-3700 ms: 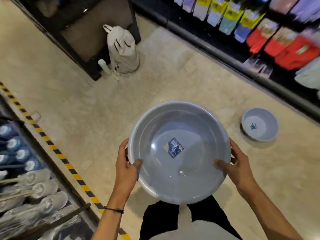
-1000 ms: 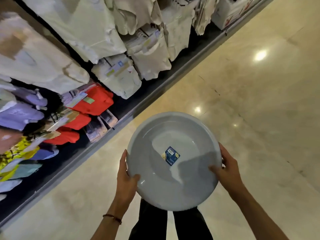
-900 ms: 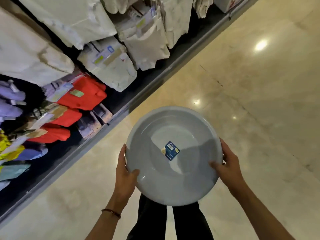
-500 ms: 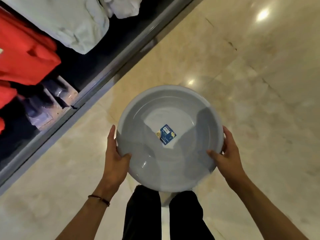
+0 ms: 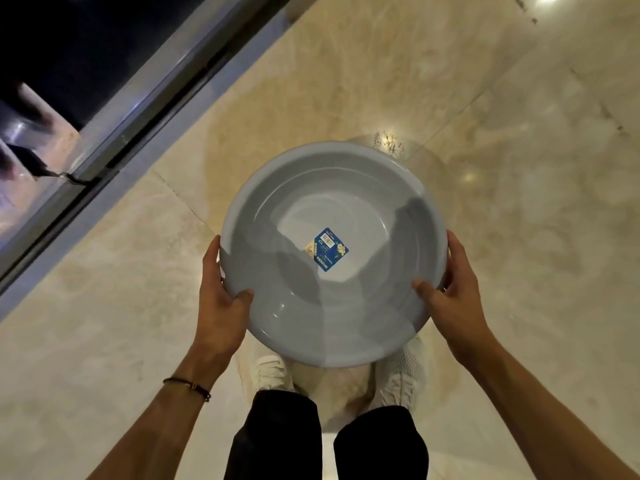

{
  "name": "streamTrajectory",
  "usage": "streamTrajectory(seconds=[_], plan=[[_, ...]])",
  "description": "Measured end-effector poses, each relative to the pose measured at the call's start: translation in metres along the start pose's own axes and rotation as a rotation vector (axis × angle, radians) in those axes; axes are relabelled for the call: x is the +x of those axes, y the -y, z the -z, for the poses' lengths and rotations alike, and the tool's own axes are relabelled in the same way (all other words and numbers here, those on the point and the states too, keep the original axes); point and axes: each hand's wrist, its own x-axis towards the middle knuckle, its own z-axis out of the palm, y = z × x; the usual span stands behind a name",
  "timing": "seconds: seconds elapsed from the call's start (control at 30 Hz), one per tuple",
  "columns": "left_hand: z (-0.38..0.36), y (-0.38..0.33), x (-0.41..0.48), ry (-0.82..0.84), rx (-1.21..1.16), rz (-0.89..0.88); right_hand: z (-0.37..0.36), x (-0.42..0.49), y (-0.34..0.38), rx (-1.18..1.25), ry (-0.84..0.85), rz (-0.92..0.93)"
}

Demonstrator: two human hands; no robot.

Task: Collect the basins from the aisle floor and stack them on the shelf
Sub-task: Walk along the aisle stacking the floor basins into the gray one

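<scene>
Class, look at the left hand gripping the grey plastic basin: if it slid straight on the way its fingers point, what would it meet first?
The left hand points up-frame along the round grey plastic basin. Beyond it lies only the beige marble floor; the way looks free, though depth is unclear.

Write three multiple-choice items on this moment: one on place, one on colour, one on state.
1. Where does the blue square sticker sit?
A. on the rim
B. inside, on the bottom
C. on the floor

2. What colour is the round plastic basin?
A. red
B. grey
C. green

3. How is the basin held?
A. by both hands at the rim
B. by one hand
C. resting on the floor

Key: B, the sticker lies at the centre; B, its wall is grey; A, left hand and right hand grip opposite sides.
</scene>
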Motion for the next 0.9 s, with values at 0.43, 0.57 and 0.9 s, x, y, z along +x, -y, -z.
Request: streamTrajectory(seconds=[0.43, 0.57, 0.9], plan=[[-0.014, 0.037, 0.036, 0.063, 0.050, -0.074, -0.011, 0.025, -0.021, -0.024, 0.011, 0.043], [-0.015, 0.042, 0.036, 0.083, 0.051, -0.146, -0.014, 0.028, -0.027, -0.021, -0.002, 0.082], [-0.014, 0.049, 0.045, 0.105, 0.036, -0.265, -0.017, 0.031, -0.036, 0.057, -0.010, 0.134]])
